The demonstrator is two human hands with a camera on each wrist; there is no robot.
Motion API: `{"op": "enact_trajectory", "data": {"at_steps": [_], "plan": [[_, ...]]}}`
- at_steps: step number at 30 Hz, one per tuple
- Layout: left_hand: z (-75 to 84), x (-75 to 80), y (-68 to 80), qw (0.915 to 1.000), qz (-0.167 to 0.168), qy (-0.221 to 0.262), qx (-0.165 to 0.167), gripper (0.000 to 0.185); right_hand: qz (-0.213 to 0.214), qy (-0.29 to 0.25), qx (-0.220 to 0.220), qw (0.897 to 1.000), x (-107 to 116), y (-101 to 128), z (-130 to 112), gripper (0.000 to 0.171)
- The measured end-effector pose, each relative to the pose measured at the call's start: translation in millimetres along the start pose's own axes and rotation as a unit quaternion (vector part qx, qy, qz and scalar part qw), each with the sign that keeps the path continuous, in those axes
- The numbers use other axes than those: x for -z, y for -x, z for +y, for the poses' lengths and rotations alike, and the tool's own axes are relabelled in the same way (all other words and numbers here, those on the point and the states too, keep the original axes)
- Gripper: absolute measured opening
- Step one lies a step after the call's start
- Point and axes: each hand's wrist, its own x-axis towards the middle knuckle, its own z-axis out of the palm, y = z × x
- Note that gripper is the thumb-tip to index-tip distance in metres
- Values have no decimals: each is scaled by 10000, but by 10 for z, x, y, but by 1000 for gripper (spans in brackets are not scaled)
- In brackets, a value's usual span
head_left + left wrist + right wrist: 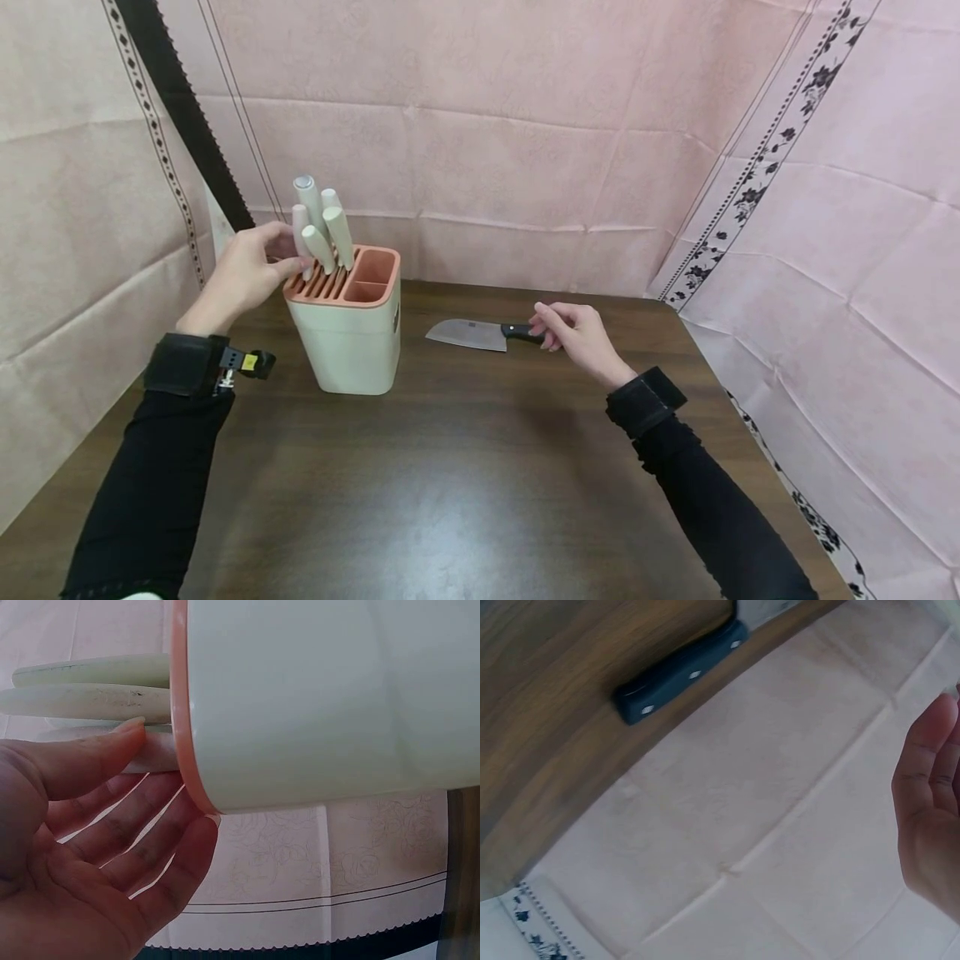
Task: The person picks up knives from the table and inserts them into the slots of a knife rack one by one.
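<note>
My left hand (245, 273) is at the left side of a pale green knife block (341, 346) with an orange top. Its thumb and fingers pinch the lowest part of a pale knife handle (159, 752) just above the slots; the blade is hidden inside. Several other pale handles (340, 233) stand upright beside it. A broad-bladed kitchen knife (471, 334) lies flat on the table, its black riveted handle (686, 671) pointing right. Above that handle's end hovers my right hand (581, 333), fingers loosely bent and holding nothing; the right wrist view shows it apart from the handle.
The brown wooden table (420, 475) ends at a back edge behind the block and knife. Pink patterned cloth (487, 167) hangs behind and along both sides. Two open compartments (373, 271) are in the block's right part.
</note>
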Motion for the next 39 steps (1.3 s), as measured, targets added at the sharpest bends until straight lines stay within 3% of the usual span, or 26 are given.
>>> {"op": "enact_trajectory", "data": {"at_steps": [5, 10, 16, 20, 26, 32, 39], "plan": [[-4, 44, 33, 9999, -36, -98, 51, 38, 277, 398, -220, 9986, 77, -40, 192, 35], [-23, 62, 87, 9997, -48, -217, 98, 39, 434, 1244, -496, 9900, 104, -65, 499, 26], [-57, 58, 216, 9993, 53, -349, 89, 36, 248, 2076, -872, 9740, 31, -55, 984, 24], [-87, 81, 359, 9988, -187, -443, 123, 36, 47, 2328, -1050, 9668, -71, -10, 1216, 33], [-70, 89, 509, 9964, -551, -646, -60, 39, -169, 2839, -1049, 9530, -166, -4, 1346, 52], [1, 76, 541, 9945, -598, -805, -318, 25, -246, 3352, -1038, 9361, -189, -56, 1397, 51], [87, 134, 555, 9932, -592, -932, -356, 22, -108, 3359, -822, 9383, -158, -94, 1351, 43]]}}
